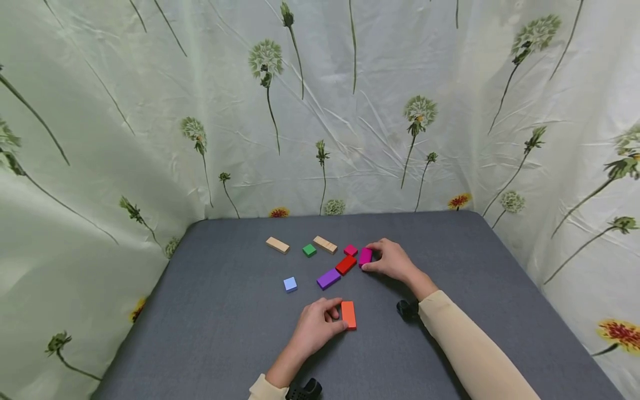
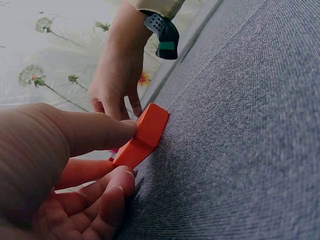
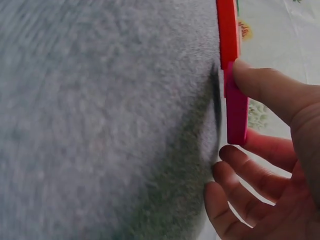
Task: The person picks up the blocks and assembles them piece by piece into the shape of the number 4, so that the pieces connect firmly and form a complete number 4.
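Note:
My left hand (image 1: 316,325) pinches an orange rectangular block (image 1: 349,315) between thumb and index finger, near the front of the group. In the left wrist view one end of that orange block (image 2: 152,125) meets the grey cloth. Farther off, my right hand (image 1: 395,261) grips a magenta block (image 1: 366,256) by its two ends with thumb and index finger; its other fingers hang loosely curled in the right wrist view. The magenta block (image 3: 237,107) is close over the cloth, right beside a red block (image 1: 346,265). A small crimson block (image 1: 351,250) lies just behind the red one.
A purple block (image 1: 328,279) adjoins the red block's near end. Farther left lie a green block (image 1: 309,250), a light blue cube (image 1: 290,285) and two plain wooden blocks, one at the left (image 1: 277,245). Flowered curtains (image 1: 320,111) surround the grey table (image 1: 225,333).

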A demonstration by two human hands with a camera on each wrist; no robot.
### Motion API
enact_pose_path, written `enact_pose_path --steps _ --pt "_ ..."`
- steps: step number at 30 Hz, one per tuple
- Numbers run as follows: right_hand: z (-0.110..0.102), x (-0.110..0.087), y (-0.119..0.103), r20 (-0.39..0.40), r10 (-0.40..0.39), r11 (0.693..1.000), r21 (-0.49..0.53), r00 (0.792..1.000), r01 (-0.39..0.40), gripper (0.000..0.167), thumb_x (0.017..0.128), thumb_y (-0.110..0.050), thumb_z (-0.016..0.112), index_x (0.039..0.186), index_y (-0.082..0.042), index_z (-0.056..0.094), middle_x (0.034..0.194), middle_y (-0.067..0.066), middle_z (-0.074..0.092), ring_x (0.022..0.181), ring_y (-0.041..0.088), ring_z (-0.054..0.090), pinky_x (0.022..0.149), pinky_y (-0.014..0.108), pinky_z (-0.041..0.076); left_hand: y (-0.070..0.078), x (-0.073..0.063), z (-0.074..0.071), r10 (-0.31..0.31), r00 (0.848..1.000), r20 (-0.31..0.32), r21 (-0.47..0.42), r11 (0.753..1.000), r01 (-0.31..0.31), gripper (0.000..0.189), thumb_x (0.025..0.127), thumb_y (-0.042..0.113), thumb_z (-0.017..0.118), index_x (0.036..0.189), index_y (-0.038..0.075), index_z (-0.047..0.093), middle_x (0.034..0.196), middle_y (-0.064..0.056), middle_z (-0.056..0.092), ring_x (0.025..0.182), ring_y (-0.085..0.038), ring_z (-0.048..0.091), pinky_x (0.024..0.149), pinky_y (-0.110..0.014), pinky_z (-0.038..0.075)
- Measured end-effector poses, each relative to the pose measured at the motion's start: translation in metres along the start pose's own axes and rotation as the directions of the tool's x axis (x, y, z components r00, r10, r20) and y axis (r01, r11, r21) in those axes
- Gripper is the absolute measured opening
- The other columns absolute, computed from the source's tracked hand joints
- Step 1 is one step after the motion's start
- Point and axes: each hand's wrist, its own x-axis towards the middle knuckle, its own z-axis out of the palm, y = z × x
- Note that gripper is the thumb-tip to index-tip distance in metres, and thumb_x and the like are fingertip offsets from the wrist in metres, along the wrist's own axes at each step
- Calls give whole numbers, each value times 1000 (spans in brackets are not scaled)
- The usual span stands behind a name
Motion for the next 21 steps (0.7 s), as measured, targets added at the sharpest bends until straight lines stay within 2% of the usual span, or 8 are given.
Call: enact_pose_path --steps 8,15,21 --pt "-7 -13 -3 -17 1 1000 29 1000 -1 65 81 -38 85 136 -11 63 110 6 60 90 22 55 74 38 51 -2 0 0 -9 1000 -10 -1 1000 9 51 81 20 85 128 9 70 81 6 56 67 -10 51 57 -25 39" --pt "-8 -26 -12 -20 -27 999 34 999 27 64 80 -37 86 134 -13 65 108 4 62 87 19 54 70 35 48 -3 -1 2 -7 1000 2 -3 1000 7 51 81 20 85 129 8 69 81 5 56 67 -12 51 57 -26 39" --pt "-8 -34 -17 -14 -36 999 41 999 36 63 79 -36 87 134 -14 65 111 4 62 91 19 55 73 37 49 0 1 1 -7 1000 -5 -10 1000 7 52 81 21 85 128 8 69 82 4 55 67 -11 50 56 -25 37"
